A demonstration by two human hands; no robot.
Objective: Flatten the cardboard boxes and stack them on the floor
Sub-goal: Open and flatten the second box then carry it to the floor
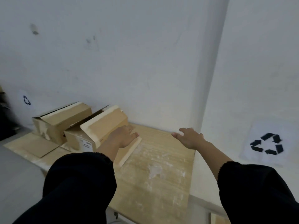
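Two brown cardboard boxes stand on a wooden table [161, 167] against the white wall. The nearer box [100, 125] has its top flaps raised, and a white label shows on its front. The farther box [61, 118] sits behind it to the left, flaps partly open. My left hand [124, 136] reaches to the nearer box's right side, fingers extended against its flap. My right hand [189, 138] hovers open above the table's far right corner, holding nothing. Both arms wear dark sleeves.
A flat cardboard sheet [37, 146] lies on the table left of the boxes. White bags with black recycling symbols stand at the right [267, 143] and at the far left [26, 101]. The grey floor shows at lower left.
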